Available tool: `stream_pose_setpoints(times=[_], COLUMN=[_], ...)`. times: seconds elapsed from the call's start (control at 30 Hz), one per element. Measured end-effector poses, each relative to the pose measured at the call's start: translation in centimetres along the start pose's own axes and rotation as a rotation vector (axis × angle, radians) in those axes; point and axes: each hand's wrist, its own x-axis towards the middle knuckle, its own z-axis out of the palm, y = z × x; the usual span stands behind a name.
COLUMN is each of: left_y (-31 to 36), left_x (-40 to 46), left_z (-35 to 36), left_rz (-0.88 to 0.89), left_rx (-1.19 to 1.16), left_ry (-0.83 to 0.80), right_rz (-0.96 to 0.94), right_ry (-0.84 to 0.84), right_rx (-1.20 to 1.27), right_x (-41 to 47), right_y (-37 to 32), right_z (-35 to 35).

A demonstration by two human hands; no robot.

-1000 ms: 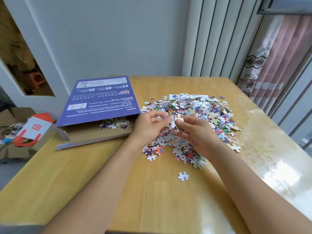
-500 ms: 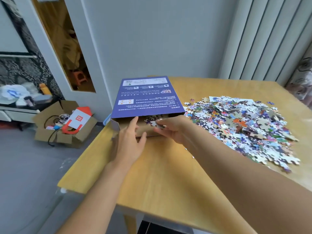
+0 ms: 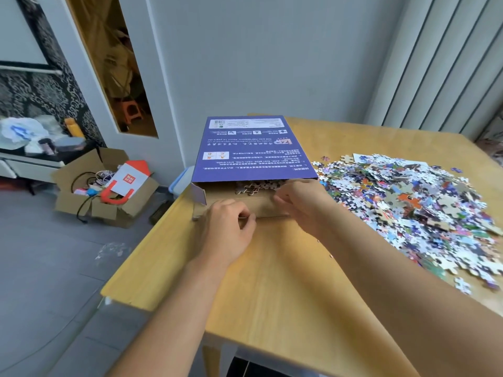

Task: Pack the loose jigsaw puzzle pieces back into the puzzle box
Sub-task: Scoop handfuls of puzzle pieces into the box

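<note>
At the table's [image 3: 272, 281] left edge the box [image 3: 253, 148] lies flat, its open mouth facing the person and its brown flap folded out onto the wood. The left hand [image 3: 227, 232] rests at the flap's front edge, fingers curled and seemingly pinching that edge. The right hand [image 3: 299, 202] reaches into the mouth at the right side, fingers bent; whether it holds pieces I cannot tell, since the fingertips are blurred. A few pieces show just inside the mouth. Most of them lie in the pile [image 3: 408, 202] on the table to the right, so the job looks barely begun.

The risks, as I judge them: the box sits at the table edge with the floor below, so a push from the right hand could slide it over. Pieces dropped short would land on the flap or skid away, as the tabletop is smooth and glossy. The low mouth could catch pieces and spill them back.

The box is thin card, purple and printed on top, raw brown inside. The pieces are small, flat and knobbed, many-coloured on one face and grey-brown on the other. They are light and will scatter easily.
</note>
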Motion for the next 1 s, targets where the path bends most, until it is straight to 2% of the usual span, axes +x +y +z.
stream_pose_setpoints(times=[0.13, 0.2, 0.27, 0.5, 0.57, 0.67, 0.9, 1.0], left_y=[-0.5, -0.6, -0.8, -0.6, -0.4, -0.1, 0.2, 0.3], left_x=[0.2, 0.2, 0.2, 0.0, -0.1, 0.1, 0.0, 0.1], left_z=[0.6, 0.9, 1.0, 0.8, 0.6, 0.3, 0.0, -0.4], left_rz=[0.052, 0.074, 0.079, 0.069, 0.07, 0.07, 0.051, 0.077], left_rx=[-0.064, -0.06, -0.047, -0.013, 0.007, 0.008, 0.02, -0.064], left_ry=[-0.03, -0.045, -0.051, -0.064, -0.075, -0.1, -0.095, -0.028], right_rz=[-0.413, -0.493, -0.527, -0.349, -0.412, -0.546, -0.453, -0.527], right_ry=[-0.023, -0.067, -0.099, -0.341, -0.333, -0.284, -0.416, -0.462], right_rx=[-0.797, -1.118, -1.301, -1.357, -1.339, -1.184, -1.351, -1.168], right_x=[-1.1, -1.5, -1.6, 1.2, 1.0, 0.1, 0.0, -3.0], right_y=[0.7, 1.1, 1.2, -0.5, -0.2, 0.3, -0.5, -1.7], right_z=[-2.4, -2.2, -1.6, -0.3, 0.1, 1.0, 1.2, -1.4])
